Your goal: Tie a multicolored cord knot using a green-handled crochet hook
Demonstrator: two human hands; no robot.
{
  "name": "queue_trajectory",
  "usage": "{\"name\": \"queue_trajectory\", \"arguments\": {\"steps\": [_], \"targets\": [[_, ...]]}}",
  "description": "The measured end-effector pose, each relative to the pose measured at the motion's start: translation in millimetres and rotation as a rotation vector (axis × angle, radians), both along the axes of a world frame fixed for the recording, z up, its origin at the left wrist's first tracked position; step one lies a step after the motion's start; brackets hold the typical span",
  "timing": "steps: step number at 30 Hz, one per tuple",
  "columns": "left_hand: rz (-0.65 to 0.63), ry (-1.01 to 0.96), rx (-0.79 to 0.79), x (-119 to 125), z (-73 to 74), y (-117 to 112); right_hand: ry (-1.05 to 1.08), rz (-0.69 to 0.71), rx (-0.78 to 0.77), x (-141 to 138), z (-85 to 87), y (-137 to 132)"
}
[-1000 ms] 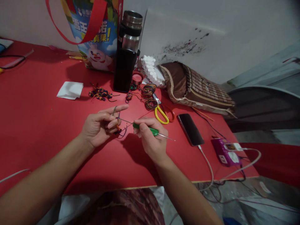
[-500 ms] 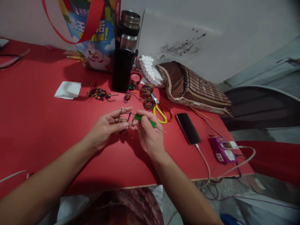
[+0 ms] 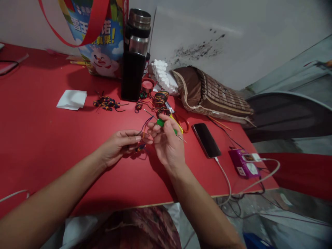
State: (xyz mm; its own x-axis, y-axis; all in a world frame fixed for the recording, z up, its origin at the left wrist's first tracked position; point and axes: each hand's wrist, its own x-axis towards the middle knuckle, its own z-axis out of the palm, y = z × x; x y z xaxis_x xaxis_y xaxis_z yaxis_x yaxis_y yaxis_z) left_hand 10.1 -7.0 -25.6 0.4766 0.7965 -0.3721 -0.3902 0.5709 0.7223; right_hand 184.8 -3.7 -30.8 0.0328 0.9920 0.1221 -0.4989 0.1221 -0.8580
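My right hand (image 3: pixel 168 138) is closed round a crochet hook (image 3: pixel 160 122) with a green grip; its metal tip points up and left. A loop of dark yarn (image 3: pixel 146 123) runs from the hook's shaft down to my left hand (image 3: pixel 124 143). The left thumb and fingers pinch this yarn, and a strand of it shows orange between the hands. Below the left fingers hangs a small dark multicoloured crochet piece (image 3: pixel 140 148), partly hidden. Beyond the hands lie a wound ball of multicoloured yarn (image 3: pixel 160 98) and yellow-and-orange handled scissors (image 3: pixel 185 123), partly covered by my right hand.
On the red table (image 3: pixel 38 138) are a knotted yarn piece (image 3: pixel 107 103), folded white paper (image 3: pixel 72 100), an upright black phone (image 3: pixel 133 76), a steel flask (image 3: pixel 140 31) and a printed bag (image 3: pixel 103 58). A charging phone (image 3: pixel 206 140), purple box (image 3: pixel 243 164) and brown cushion (image 3: pixel 215 95) are rightward.
The hook has moved right and slightly up, away from my left fingers, drawing the yarn loop out. My left hand has tipped lower, and the view has shifted slightly.
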Motion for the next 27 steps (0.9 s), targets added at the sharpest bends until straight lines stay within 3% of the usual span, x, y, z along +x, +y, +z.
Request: {"name": "queue_trajectory", "arguments": {"steps": [7, 13, 20, 27], "targets": [[-0.084, 0.008, -0.026, 0.8, -1.2, -2.1, -0.082, -0.071, 0.014, 3.6, 0.1, 4.0], [-0.128, 0.020, 0.072, 0.7, -3.6, -2.2, -0.036, -0.099, 0.037, 8.5, -0.5, 8.2], [-0.090, 0.037, 0.012, 2.5, -0.6, -3.6, -0.036, -0.152, -0.026, 11.3, 0.0, 10.3], [-0.058, 0.077, -0.065, 4.5, 1.1, -4.4, -0.076, -0.120, -0.041, 13.8, -4.5, 12.6]]}}
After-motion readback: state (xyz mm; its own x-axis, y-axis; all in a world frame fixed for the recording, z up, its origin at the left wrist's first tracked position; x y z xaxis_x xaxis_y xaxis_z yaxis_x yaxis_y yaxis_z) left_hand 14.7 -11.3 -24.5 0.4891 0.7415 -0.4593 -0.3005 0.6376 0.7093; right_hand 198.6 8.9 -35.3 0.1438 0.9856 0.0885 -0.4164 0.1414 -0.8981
